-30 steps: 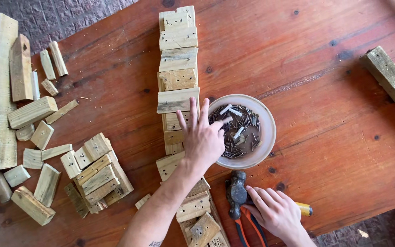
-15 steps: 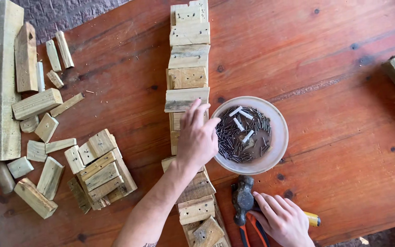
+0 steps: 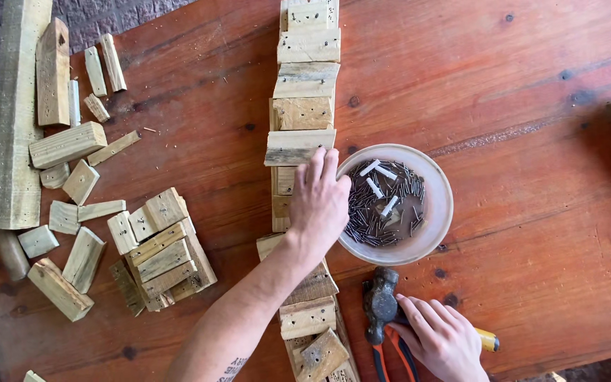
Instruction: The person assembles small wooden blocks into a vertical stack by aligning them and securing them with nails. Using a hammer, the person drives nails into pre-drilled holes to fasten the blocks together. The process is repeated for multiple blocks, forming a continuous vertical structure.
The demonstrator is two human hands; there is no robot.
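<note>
The left hand (image 3: pixel 319 205) lies palm down, fingers together and stretched flat, on a long row of short, pale, weathered wooden blocks (image 3: pixel 304 78) that runs up the middle of the reddish-brown plank table (image 3: pixel 532 85); its fingertips touch the underside edge of one grey-topped block lying crosswise, and it grips nothing. The blocks are rough-sawn, some pocked with small dark nail holes, laid end to end (the row passes under the forearm and goes on to the near edge). Just beside the hand, to its right, sits a shallow round pale plastic bowl (image 3: pixel 436 212) holding a heap of thin dark nails (image 3: pixel 383 209) with a few white pieces on top. The right hand (image 3: pixel 443 339) is curled over the handle of a dark steel-headed hammer (image 3: pixel 380 304) lying near the table's front edge, with red-handled pliers (image 3: pixel 389 357) touching it. To the left lies a loose pile of offcut wooden blocks (image 3: pixel 157 251) and a long upright-lying plank (image 3: pixel 15 120).
</note>
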